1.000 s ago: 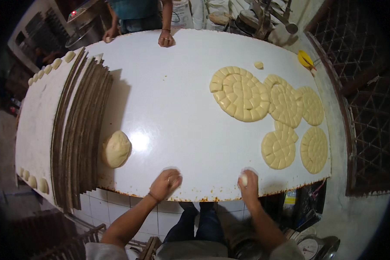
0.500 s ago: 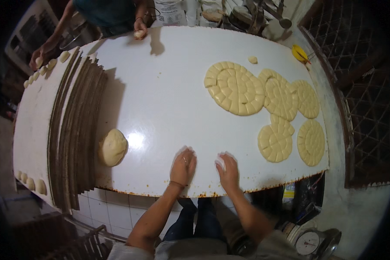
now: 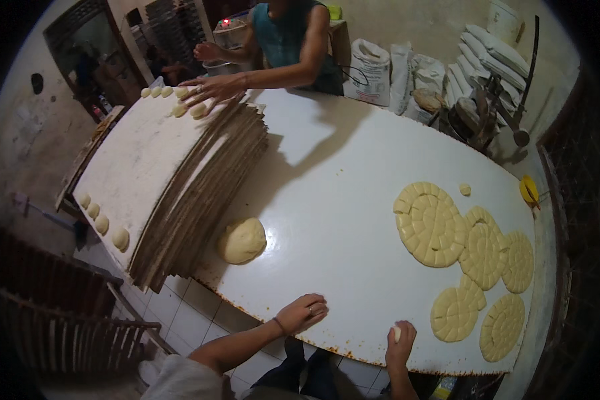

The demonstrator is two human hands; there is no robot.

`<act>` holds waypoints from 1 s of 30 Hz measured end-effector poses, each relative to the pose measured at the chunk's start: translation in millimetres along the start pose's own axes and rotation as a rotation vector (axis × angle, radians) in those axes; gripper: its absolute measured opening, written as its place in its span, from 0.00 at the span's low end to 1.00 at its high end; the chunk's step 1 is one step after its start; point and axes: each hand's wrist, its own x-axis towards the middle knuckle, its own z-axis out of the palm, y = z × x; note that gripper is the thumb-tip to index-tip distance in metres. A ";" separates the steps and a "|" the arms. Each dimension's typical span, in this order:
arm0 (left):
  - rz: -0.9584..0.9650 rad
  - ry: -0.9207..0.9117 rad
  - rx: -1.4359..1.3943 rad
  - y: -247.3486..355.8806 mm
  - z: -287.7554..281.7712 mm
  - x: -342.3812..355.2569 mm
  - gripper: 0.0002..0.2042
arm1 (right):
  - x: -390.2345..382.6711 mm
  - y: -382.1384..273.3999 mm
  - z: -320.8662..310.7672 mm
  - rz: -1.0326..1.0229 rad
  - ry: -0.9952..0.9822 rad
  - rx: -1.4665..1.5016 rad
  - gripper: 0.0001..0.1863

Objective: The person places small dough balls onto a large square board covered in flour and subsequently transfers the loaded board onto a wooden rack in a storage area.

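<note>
The step in hand is looking like the shaping of small dough by palm on the white table [image 3: 327,213]. The right hand [image 3: 400,340] is holding a dough piece [image 3: 397,333], fingers wrapped about it, near the table's front edge. The left hand [image 3: 303,313] is resting curled, palm down, well apart from the right; its fingers are hiding whatever lies beneath, so I cannot tell whether it is gripping anything. Scored dough rounds [image 3: 432,230] are lying at the right, a dough lump [image 3: 242,241] is sitting beside the stack of boards [image 3: 200,193], and dough balls [image 3: 121,239] are lining the top board. The next move is probably calling for loosely cupped palms and light, even pressure.
</note>
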 end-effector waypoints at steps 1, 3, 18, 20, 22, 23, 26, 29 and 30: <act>-0.071 -0.013 0.031 1.3 -3.6 11.0 0.10 | 17.4 -4.8 9.8 -0.019 0.106 -0.023 0.13; -0.194 0.264 0.023 24.1 8.6 57.4 0.10 | 37.9 -40.5 32.9 -0.076 0.099 -0.035 0.13; -0.698 0.038 -0.928 13.0 -19.1 -32.2 0.13 | -29.2 33.0 45.5 0.130 0.161 -0.009 0.20; -0.840 -0.071 -1.327 40.3 -108.9 -35.7 0.19 | -19.4 25.3 42.3 0.478 0.178 0.006 0.22; -0.470 0.030 -1.399 53.8 -214.2 -61.8 0.24 | 16.8 -52.3 50.9 0.701 0.166 0.344 0.22; -0.267 0.068 -1.379 63.7 -292.0 -66.8 0.26 | 34.9 -94.5 49.8 0.749 0.161 0.509 0.22; -0.305 0.489 -0.927 52.1 -527.3 -110.6 0.24 | 77.2 -228.0 39.2 0.541 0.072 0.733 0.23; -0.444 1.042 0.065 -62.8 -689.9 -170.5 0.19 | 109.7 -400.5 54.5 0.254 -0.061 0.757 0.22; -0.439 1.154 0.387 -110.3 -737.2 -193.2 0.18 | 115.4 -457.9 64.1 0.176 -0.115 0.745 0.21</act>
